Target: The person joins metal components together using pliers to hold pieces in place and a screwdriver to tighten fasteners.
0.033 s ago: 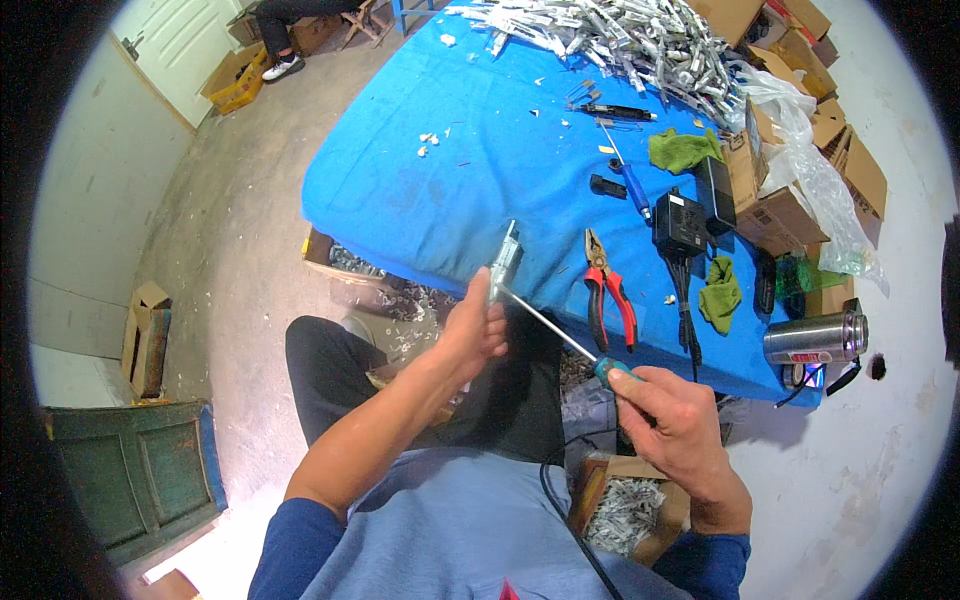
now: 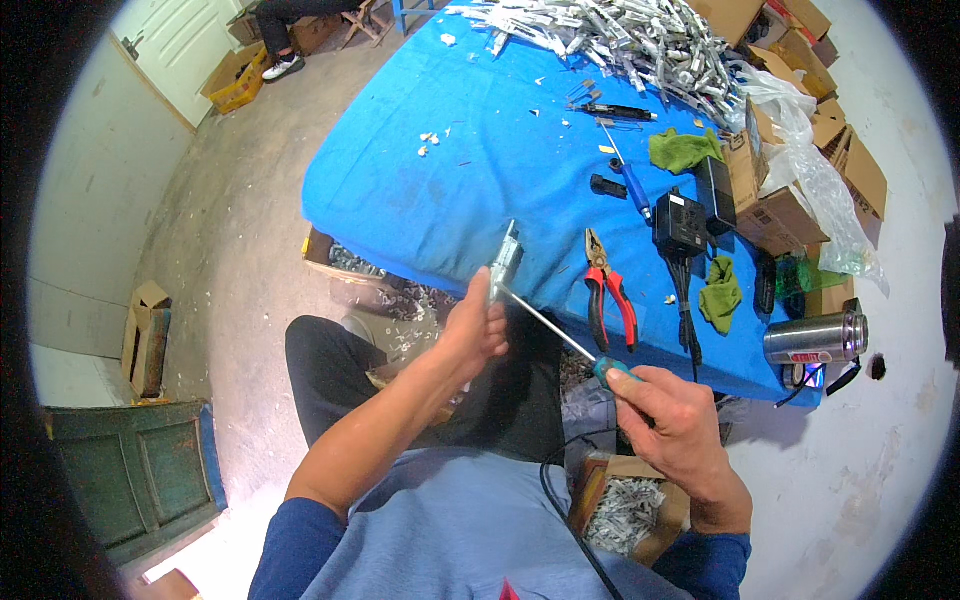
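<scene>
My left hand [image 2: 473,328] is closed around a small, long grey-white part [image 2: 508,255] at the near edge of the blue-covered table [image 2: 400,170]. What exactly the part is, I cannot make out. In my right hand [image 2: 668,415] is a screwdriver [image 2: 550,322] with a teal handle; its shaft points up and left, and the tip meets the part beside my left fingers. Pliers [image 2: 610,290] with red and black handles lie on the cloth to the right of the part.
A heap of whitish strips [image 2: 640,45] covers the table's far end. To the right lie a blue screwdriver [image 2: 634,190], a black power adapter [image 2: 680,222], green cloths [image 2: 683,150] and a steel flask [image 2: 815,338]. A cardboard box [image 2: 775,215] stands at the right edge. Someone's leg [image 2: 275,30] shows far left.
</scene>
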A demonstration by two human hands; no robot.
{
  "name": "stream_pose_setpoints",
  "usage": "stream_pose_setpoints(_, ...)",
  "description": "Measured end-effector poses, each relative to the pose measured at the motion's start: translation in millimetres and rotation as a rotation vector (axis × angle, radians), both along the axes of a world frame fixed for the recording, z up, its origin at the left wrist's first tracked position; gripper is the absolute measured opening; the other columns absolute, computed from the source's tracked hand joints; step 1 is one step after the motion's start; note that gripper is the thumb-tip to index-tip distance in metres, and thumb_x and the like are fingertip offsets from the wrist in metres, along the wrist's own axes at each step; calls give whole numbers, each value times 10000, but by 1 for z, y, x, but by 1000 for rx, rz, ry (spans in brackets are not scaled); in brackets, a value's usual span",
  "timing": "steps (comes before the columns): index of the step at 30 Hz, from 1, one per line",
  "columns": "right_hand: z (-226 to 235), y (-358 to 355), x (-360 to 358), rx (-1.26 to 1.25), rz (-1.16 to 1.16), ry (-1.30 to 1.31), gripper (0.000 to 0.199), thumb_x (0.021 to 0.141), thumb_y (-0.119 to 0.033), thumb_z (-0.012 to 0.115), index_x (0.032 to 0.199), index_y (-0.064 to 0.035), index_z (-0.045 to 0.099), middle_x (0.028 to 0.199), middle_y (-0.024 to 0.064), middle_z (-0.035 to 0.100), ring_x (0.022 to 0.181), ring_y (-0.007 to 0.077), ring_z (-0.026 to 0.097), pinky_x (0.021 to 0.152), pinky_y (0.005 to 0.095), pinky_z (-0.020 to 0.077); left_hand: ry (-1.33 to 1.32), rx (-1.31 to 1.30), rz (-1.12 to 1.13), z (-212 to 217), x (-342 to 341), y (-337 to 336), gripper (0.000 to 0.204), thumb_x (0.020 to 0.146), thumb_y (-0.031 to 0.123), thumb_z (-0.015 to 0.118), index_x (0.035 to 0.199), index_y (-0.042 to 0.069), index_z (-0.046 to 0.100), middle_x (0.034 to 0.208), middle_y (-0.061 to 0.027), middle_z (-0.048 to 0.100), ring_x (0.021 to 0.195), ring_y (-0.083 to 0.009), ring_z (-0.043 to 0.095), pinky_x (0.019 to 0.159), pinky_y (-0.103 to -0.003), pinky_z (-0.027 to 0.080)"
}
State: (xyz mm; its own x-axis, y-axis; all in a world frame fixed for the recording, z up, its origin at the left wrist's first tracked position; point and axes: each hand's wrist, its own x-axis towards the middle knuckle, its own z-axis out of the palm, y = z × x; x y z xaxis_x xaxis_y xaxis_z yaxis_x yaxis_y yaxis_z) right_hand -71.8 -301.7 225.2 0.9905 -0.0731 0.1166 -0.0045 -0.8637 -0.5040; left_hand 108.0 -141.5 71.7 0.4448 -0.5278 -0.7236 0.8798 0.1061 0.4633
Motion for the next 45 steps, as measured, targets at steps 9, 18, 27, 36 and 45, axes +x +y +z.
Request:
stream_pose_setpoints(9,0,15,-1,-97,48,-34,320,757,-46,700,1074,-63,663,775,87,582,606,274,610,519,367,504,2,0,41,6,-5,-6,600,921,691,384,611,181,326,512,49,246,436,-113,225,480,-288,284)
stream_pose_setpoints(18,-4,13,-1,18,-22,-56,290,777,-29,692,1065,-52,667,785,98,617,624,284,628,516,370,507,37,-81,11,0,-6,2,609,930,692,360,598,184,305,514,54,218,434,-116,201,481,-291,262)
stream_pose_setpoints(27,8,21,4,-60,3,15,293,772,18,675,1060,-37,671,844,127,646,620,294,631,519,355,495,15,-111,81,0,-16,-4,606,953,669,326,592,185,276,523,46,213,433,-125,197,480,-299,270)
stream_pose_setpoints(36,-4,25,2,51,-95,-26,231,789,-34,672,1020,-20,682,736,112,621,615,292,630,546,355,512,-105,-23,120,0,-21,-12,611,949,686,286,604,182,264,530,37,213,451,-140,221,468,-313,283)
stream_pose_setpoints(45,-19,22,-2,133,-137,-111,202,808,-47,658,1007,-27,689,776,145,652,674,309,656,591,360,517,-105,-38,73,-2,-16,-9,612,937,698,312,602,188,264,532,42,210,452,-137,224,464,-313,285)
